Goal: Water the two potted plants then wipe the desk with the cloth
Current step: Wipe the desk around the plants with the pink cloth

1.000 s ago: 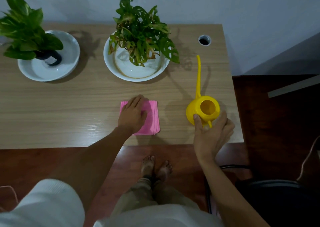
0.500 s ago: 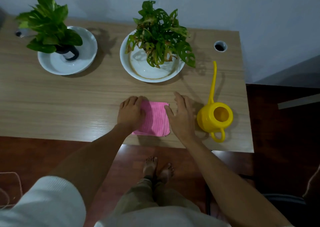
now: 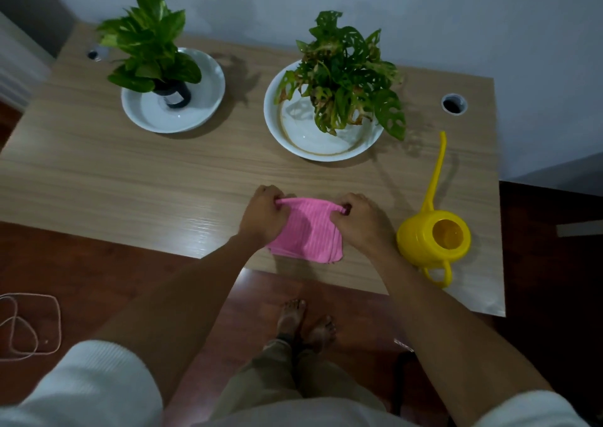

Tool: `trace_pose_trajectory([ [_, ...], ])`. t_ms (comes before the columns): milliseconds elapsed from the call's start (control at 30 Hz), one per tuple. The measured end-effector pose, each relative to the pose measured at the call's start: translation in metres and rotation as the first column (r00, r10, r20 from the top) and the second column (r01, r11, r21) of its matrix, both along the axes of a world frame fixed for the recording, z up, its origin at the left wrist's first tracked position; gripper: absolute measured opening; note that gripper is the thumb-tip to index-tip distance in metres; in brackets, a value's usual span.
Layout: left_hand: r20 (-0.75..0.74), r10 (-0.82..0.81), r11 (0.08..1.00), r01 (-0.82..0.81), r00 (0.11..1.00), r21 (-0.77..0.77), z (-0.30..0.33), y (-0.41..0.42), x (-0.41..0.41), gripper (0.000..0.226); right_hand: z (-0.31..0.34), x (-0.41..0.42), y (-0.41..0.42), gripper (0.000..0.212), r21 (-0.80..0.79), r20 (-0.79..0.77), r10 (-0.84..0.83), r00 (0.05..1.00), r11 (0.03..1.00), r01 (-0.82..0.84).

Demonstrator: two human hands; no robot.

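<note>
A pink ribbed cloth (image 3: 308,232) lies near the front edge of the wooden desk (image 3: 130,178). My left hand (image 3: 265,217) pinches its far left corner and my right hand (image 3: 360,222) pinches its far right corner, lifting that far edge slightly. The yellow watering can (image 3: 432,235) stands free to the right of my right hand, its long spout pointing away from me. At the back, a leafy plant in a dark pot (image 3: 173,95) sits on a white dish (image 3: 195,116). A second plant with holed leaves (image 3: 342,74) stands in a white bowl (image 3: 293,132).
Cable holes sit at the desk's back right (image 3: 453,104) and back left (image 3: 94,55). A wall runs close behind the desk. My bare feet (image 3: 306,323) stand on the dark red floor below the front edge. A loop of cord (image 3: 29,327) lies on the floor at left.
My right hand left the watering can's handle and came over to the cloth. Both hands, flat on the cloth before, now pinch its far corners and raise that edge.
</note>
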State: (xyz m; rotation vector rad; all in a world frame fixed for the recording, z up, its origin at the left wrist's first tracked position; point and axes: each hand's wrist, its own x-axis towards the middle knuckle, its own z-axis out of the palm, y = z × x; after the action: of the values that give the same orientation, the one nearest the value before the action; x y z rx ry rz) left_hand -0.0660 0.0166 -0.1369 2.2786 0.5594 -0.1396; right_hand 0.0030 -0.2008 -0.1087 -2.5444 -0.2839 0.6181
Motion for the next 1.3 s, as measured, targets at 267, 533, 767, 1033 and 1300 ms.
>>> trace_pose_trajectory([
  [267, -0.06, 0.128, 0.926, -0.141, 0.99, -0.349, 0.022, 0.027, -0.001, 0.009, 0.012, -0.005, 0.029, 0.019, 0.333, -0.28, -0.199, 0.939, 0.897, 0.29],
  [533, -0.099, 0.029, 0.968, -0.052, 0.995, -0.244, 0.026, 0.062, 0.041, 0.017, -0.007, 0.009, 0.069, 0.03, 0.362, -0.352, -0.415, 0.839, 0.766, 0.531],
  [767, -0.061, -0.071, 0.956, 0.051, 0.996, -0.288, 0.016, 0.103, 0.075, 0.026, -0.027, 0.01, 0.114, 0.016, 0.38, -0.134, -0.597, 0.791, 0.707, 0.597],
  [1033, 0.071, -0.542, 0.814, 0.502, 0.837, 0.292, -0.02, 0.216, 0.031, 0.057, -0.052, -0.032, 0.198, 0.04, -0.119, 0.43, -0.337, 0.838, 0.898, 0.423],
  [1300, -0.023, -0.557, 0.71, 0.491, 0.83, 0.505, -0.054, 0.266, -0.008, 0.076, -0.079, -0.024, 0.249, 0.092, -0.272, 0.317, -0.351, 0.881, 0.856, 0.439],
])
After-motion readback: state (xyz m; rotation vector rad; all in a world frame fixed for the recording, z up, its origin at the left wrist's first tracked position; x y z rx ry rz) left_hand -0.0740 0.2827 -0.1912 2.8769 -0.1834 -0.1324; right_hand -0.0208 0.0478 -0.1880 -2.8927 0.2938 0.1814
